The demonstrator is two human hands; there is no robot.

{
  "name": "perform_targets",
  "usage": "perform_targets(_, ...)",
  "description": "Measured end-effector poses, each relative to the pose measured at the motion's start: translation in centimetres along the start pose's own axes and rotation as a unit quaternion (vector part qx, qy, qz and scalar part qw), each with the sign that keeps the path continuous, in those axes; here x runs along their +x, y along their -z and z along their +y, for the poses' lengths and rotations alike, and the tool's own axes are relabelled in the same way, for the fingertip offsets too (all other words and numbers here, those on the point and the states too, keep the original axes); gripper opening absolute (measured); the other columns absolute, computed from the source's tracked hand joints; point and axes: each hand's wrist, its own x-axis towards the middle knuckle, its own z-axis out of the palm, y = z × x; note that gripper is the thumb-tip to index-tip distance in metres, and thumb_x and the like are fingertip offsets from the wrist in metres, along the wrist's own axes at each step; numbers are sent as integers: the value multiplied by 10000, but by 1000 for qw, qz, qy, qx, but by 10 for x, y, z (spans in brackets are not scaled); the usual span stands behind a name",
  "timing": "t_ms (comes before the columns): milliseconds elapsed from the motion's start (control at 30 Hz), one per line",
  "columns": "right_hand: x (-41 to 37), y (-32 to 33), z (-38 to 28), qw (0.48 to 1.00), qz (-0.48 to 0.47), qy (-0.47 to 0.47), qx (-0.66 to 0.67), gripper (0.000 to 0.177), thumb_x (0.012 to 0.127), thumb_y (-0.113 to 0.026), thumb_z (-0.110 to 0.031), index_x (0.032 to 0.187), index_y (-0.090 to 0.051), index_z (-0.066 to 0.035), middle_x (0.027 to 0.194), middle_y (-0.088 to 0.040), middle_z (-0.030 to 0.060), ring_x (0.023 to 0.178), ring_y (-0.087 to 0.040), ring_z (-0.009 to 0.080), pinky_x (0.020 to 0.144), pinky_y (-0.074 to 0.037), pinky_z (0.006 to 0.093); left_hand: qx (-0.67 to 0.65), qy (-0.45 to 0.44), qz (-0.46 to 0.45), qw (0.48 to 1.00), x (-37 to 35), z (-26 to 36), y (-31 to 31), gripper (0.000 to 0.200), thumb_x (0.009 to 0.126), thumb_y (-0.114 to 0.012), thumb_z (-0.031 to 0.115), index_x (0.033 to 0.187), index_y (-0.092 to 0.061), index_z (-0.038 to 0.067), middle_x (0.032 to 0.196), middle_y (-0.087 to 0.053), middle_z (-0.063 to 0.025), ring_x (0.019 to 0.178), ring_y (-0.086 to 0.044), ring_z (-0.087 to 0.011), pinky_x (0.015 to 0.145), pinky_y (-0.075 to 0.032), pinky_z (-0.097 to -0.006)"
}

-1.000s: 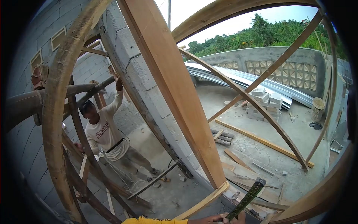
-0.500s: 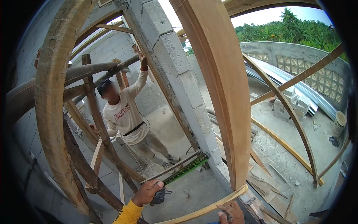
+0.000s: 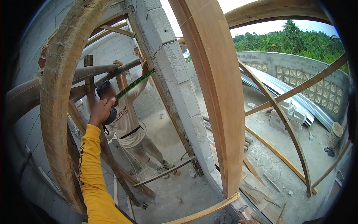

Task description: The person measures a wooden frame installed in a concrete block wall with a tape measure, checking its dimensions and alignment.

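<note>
My left hand (image 3: pixel 101 112), at the end of a yellow sleeve, is closed around a black tape measure (image 3: pixel 111 116). Its green blade (image 3: pixel 135 85) is pulled out up and to the right, and the tip reaches the wooden door frame (image 3: pixel 164 98) beside the block wall. Only a sliver of my right hand (image 3: pixel 247 221) shows at the bottom edge, near the lower end of a broad wooden post; its fingers are mostly hidden. Beyond the tape a person (image 3: pixel 128 125) in a pale long-sleeved shirt stands with one hand raised on the frame.
A thick curved timber (image 3: pixel 59 104) rises close on the left, with dark poles behind it. The broad wooden post (image 3: pixel 218 93) stands right of the block column (image 3: pixel 179 74). A thin wooden strip (image 3: pixel 205 213) crosses low in front. Blocks (image 3: pixel 289 115) and metal sheets (image 3: pixel 298 99) lie outside.
My left hand has risen with the tape measure, swinging the blade from low across the doorway to higher on the frame. My right hand has dropped almost out of view.
</note>
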Motion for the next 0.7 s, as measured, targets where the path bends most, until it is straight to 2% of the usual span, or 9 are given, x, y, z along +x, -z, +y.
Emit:
perform_targets(33,-1,3,-2,1000,1,-14,4,229,937,-583,-143,1115,-678,-35,1120,-666,195,1094,-612,369,966,-479,435,17,11,-19,1000,9,16,13,647,973,-475,541,966,-692,-68,955,-673,-309,951,-652,-450,848,-488,-471)
perform_targets(100,-2,9,-8,999,2,-44,13,230,941,-585,-155,1115,-678,-37,1114,-664,194,1089,-611,369,964,-477,437,17,-18,-7,1000,39,10,14,650,973,-471,538,971,-693,-74,986,-672,-311,961,-652,-449,861,-489,-466)
perform_targets(200,-1,10,-7,999,13,-45,-1,237,947,-586,-173,1114,-676,-30,1102,-659,197,1078,-604,376,969,-469,441,66,-34,-1,997,67,19,22,651,973,-466,536,999,-697,-73,1036,-673,-307,980,-654,-443,885,-489,-462)
perform_targets(300,5,10,-7,999,14,-48,-3,247,953,-583,-184,1113,-673,-20,1087,-652,204,1075,-590,388,982,-456,450,88,-25,2,996,83,33,25,657,977,-454,538,1037,-699,-69,1078,-671,-309,1013,-652,-438,913,-484,-462)
perform_targets(333,7,10,-8,999,12,-50,-1,250,953,-583,-186,1115,-672,-17,1087,-649,208,1077,-586,394,986,-451,457,95,3,-29,995,82,49,33,670,981,-441,541,1072,-696,-72,1114,-664,-312,1051,-644,-437,940,-477,-460)
perform_targets(533,17,10,-9,999,8,-51,9,255,954,-581,-192,1111,-663,-8,1088,-633,239,1083,-563,434,999,-432,495,125,-72,-19,989,112,47,28,665,981,-442,541,1074,-702,-64,1113,-666,-315,1063,-642,-444,952,-471,-458)
perform_targets(700,17,6,-3,999,35,-33,11,251,943,-590,-195,1106,-661,-18,1097,-624,265,1084,-555,456,994,-431,511,113,-63,-15,992,125,42,28,657,976,-459,544,1062,-705,-59,1051,-686,-297,1004,-663,-428,930,-477,-440)
